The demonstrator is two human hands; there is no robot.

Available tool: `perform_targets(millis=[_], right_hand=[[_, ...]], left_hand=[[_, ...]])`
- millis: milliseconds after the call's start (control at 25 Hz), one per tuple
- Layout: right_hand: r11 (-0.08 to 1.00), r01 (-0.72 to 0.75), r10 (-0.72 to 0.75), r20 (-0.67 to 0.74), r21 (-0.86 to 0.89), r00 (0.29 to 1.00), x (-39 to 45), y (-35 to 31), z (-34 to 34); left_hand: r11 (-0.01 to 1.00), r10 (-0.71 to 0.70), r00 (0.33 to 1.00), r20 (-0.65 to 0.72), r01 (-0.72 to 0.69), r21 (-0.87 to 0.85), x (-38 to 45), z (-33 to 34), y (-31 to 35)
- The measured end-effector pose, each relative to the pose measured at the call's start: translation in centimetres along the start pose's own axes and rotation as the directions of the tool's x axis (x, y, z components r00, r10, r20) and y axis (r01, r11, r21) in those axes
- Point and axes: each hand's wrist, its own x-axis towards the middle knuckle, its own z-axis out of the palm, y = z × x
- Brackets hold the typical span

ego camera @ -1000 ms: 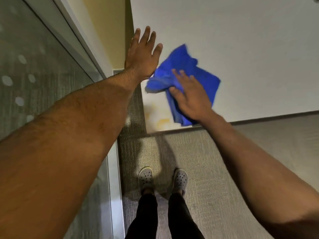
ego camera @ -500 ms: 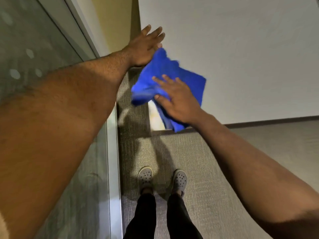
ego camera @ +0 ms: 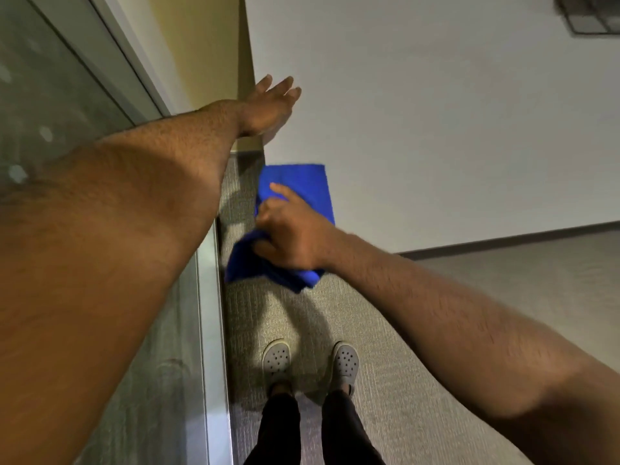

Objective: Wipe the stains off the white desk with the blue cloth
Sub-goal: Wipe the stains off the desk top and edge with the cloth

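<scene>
**Figure: Blue cloth at the near left corner of the white desk**

My right hand (ego camera: pixel 292 234) gripped the blue cloth (ego camera: pixel 302 189), fingers curled into a bunch of the fabric with the forefinger stretched out flat on top. The cloth lay at the corner of the white desk (ego camera: pixel 436 129) at about 7 o'clock on its surface; its upper part was spread flat on the desk, while its lower part hung past the front edge over the carpet (ego camera: pixel 469 297). My left hand (ego camera: pixel 268 109) was open, fingers straight and together, palm down, resting at the desk's left edge at 12 o'clock from the cloth and apart from it. Whether the palm pressed on the surface could not be told. A glass panel (ego camera: pixel 67 95) with a pale frame ran along my left arm at 9 o'clock. My grey perforated clogs (ego camera: pixel 276 359) stood on the carpet at 6 o'clock, below the cloth. A dark object (ego camera: pixel 590 15) sat at the desk's far right corner, at 1 o'clock, too blurred to tell what.
</scene>
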Motion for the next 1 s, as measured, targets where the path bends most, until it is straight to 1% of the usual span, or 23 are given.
perform_targets(millis=[40, 120, 200, 320, 400, 480, 520, 560, 640, 680, 720, 800, 880, 920, 960, 1000], right_hand=[[0.998, 0.069, -0.068, 0.023, -0.006, 0.997, -1.5, -0.9, 0.3], [0.978, 0.207, -0.202, 0.111, -0.030, 0.973, -3.8, -1.6, 1.1], [0.966, 0.258, -0.258, 0.162, 0.025, 0.952, -4.7, -0.9, 1.3], [0.948, 0.279, -0.294, 0.088, 0.155, 0.952, -4.8, 0.4, 1.0], [0.929, 0.326, -0.337, 0.032, 0.177, 0.941, -5.4, 0.9, 1.3], [0.916, 0.336, -0.349, 0.026, 0.219, 0.937, -6.5, 2.0, 1.3], [0.920, 0.295, -0.314, 0.033, 0.258, 0.949, -7.3, 2.9, 1.0], [0.921, 0.221, -0.244, 0.033, 0.320, 0.969, -8.2, 3.8, 0.5], [0.874, 0.011, -0.014, 0.003, 0.486, 1.000, -10.7, 6.0, -0.3], [0.824, -0.095, 0.120, -0.008, 0.559, 0.993, -12.2, 6.9, -0.5], [0.769, -0.185, 0.237, -0.005, 0.612, 0.971, -13.7, 7.8, -0.7], [0.684, -0.311, 0.424, -0.013, 0.659, 0.905, -16.7, 9.4, -0.8], [0.609, -0.382, 0.554, -0.028, 0.695, 0.832, -18.7, 11.1, -0.8], [0.529, -0.394, 0.620, -0.026, 0.752, 0.784, -19.5, 12.0, -0.9], [0.415, -0.372, 0.690, -0.021, 0.830, 0.723, -20.1, 12.8, -1.2], [0.285, -0.314, 0.762, -0.015, 0.906, 0.647, -20.6, 13.6, -1.5]], left_hand=[[0.998, 0.012, 1.000, -0.008, -0.011, 0.064, 0.2, 0.1, 0.0], [0.987, 0.014, 1.000, -0.018, -0.011, 0.158, 0.5, 0.3, -0.1], [0.968, 0.030, 0.999, -0.039, -0.019, 0.252, 0.7, 0.9, -0.2], [0.928, 0.087, 0.993, -0.075, -0.054, 0.368, 0.9, 1.2, -0.6], [0.902, 0.104, 0.992, -0.075, -0.062, 0.427, 1.1, 1.3, -0.8], [0.868, 0.124, 0.990, -0.061, -0.078, 0.490, 1.5, 1.4, -1.3], [0.855, 0.131, 0.990, -0.059, -0.083, 0.512, 1.7, 1.5, -1.5], [0.850, 0.140, 0.988, -0.059, -0.089, 0.519, 1.9, 1.6, -1.6], [0.815, 0.181, 0.982, -0.052, -0.120, 0.566, 2.2, 1.6, -1.9], [0.789, 0.183, 0.982, -0.038, -0.124, 0.602, 2.4, 1.6, -2.1], [0.785, 0.163, 0.986, -0.032, -0.110, 0.609, 2.5, 1.7, -2.2], [0.838, 0.068, 0.996, -0.065, -0.022, 0.546, 2.3, 2.2, -2.1], [0.881, 0.051, 0.991, -0.122, 0.013, 0.473, 1.7, 3.1, -1.6], [0.891, 0.071, 0.985, -0.159, 0.009, 0.455, 1.2, 3.7, -1.2], [0.898, 0.076, 0.979, -0.187, 0.014, 0.441, 0.8, 4.3, -0.9], [0.895, 0.058, 0.979, -0.197, 0.036, 0.444, 0.6, 4.8, -0.6]])
